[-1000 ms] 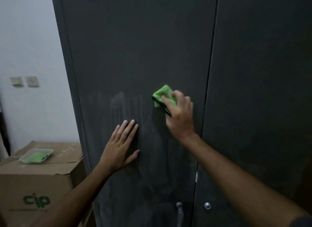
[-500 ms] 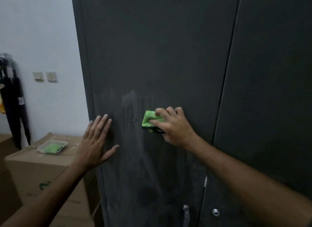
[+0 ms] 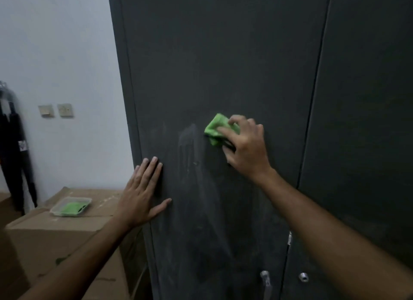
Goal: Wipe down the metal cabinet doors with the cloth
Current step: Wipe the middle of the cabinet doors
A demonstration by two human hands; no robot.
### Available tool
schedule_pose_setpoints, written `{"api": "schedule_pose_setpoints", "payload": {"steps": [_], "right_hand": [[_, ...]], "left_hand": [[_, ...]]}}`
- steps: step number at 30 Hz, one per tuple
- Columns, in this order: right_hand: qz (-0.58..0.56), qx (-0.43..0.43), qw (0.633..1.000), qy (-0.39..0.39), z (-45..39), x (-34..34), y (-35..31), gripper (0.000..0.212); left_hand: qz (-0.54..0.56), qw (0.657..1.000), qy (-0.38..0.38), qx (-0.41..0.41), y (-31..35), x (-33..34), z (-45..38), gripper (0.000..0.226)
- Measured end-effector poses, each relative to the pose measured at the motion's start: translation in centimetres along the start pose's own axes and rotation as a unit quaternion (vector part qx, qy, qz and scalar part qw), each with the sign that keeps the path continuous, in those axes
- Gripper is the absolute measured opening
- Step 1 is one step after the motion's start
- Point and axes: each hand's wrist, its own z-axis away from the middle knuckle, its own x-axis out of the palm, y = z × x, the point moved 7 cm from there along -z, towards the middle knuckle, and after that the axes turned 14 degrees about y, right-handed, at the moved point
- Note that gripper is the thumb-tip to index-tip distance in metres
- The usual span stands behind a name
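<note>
A tall dark grey metal cabinet fills the view, with a left door (image 3: 223,65) and a right door (image 3: 366,98). My right hand (image 3: 245,147) grips a folded green cloth (image 3: 215,127) and presses it against the middle of the left door. Pale wipe streaks (image 3: 190,147) run down the door just left of the cloth. My left hand (image 3: 140,194) lies flat with straight fingers on the left door's outer edge, lower than the cloth. A metal handle (image 3: 265,279) and a round lock (image 3: 303,276) sit near the bottom, either side of the door seam.
Cardboard boxes (image 3: 55,237) stand left of the cabinet, with a clear plastic tray (image 3: 71,206) holding something green on top. Black umbrellas (image 3: 13,147) hang on the far left wall. Two wall switches (image 3: 55,110) are on the white wall.
My right hand first slid the cloth down and left on the left door, then back up and to the right. My left hand shifted left to the door's outer edge, and the view panned left.
</note>
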Motion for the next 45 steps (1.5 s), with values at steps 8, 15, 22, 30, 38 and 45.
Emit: {"api": "schedule_pose_setpoints", "payload": {"steps": [8,15,22,30,38,45], "right_hand": [[-0.013,-0.237,0.966,-0.106,4.9,3.0,-6.8,0.032],[-0.029,-0.1,0.995,-0.006,3.4,4.1,-8.6,0.042],[-0.012,0.055,0.997,0.046,-1.1,3.6,-6.2,0.041],[-0.013,-0.236,0.967,-0.09,0.8,5.5,-10.8,0.032],[-0.035,-0.264,0.958,-0.103,2.3,6.6,-13.7,0.034],[-0.015,-0.057,0.998,0.02,-2.2,6.7,-12.3,0.038]], "left_hand": [[0.02,1.0,0.011,-0.003,-0.1,0.2,0.2,0.102],[0.019,1.0,0.014,-0.017,-0.6,0.9,0.6,0.104],[0.031,0.999,0.019,-0.024,-0.6,0.8,0.4,0.105],[0.047,0.998,0.02,-0.025,-0.9,0.4,0.5,0.11],[0.053,0.998,0.024,-0.017,-1.1,0.7,0.7,0.109],[0.028,0.995,0.056,-0.078,-1.5,-0.1,1.4,0.114]]}}
